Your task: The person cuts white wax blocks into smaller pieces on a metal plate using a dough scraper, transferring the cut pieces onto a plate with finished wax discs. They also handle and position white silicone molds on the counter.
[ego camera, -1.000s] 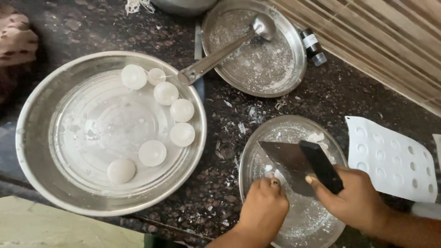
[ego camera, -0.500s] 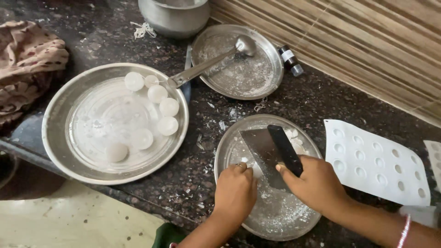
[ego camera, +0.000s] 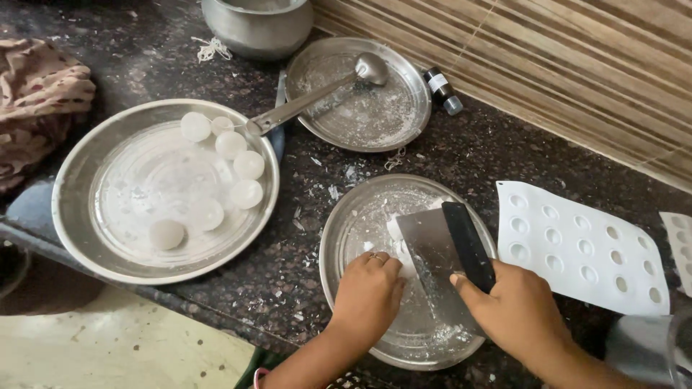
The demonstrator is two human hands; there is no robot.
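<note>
Right hand point(ego camera: 520, 311) grip closed on scraper point(ego camera: 432, 270) by black handle; flat steel blade, stiff, light, best held at handle. Left hand point(ego camera: 369, 297) fingers curled down on white lump point(ego camera: 398, 238), whether pinched cannot tell; looks waxy, brittle. Both over near plate point(ego camera: 346, 216), round steel, flake-dusted. White dimpled mould point(ego camera: 584, 248) right. Farther left on dark speckled bench point(ego camera: 461, 155), tray point(ego camera: 72, 180) with smooth white balls point(ego camera: 232, 144). Beyond, plate with ladle point(ego camera: 317, 97).

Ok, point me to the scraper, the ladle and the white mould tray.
scraper point(ego camera: 432, 245): head view, on the flat metal blade.
ladle point(ego camera: 371, 68): head view, on the bowl end.
white mould tray point(ego camera: 577, 270): head view, on the flat surface between cavities.
</note>
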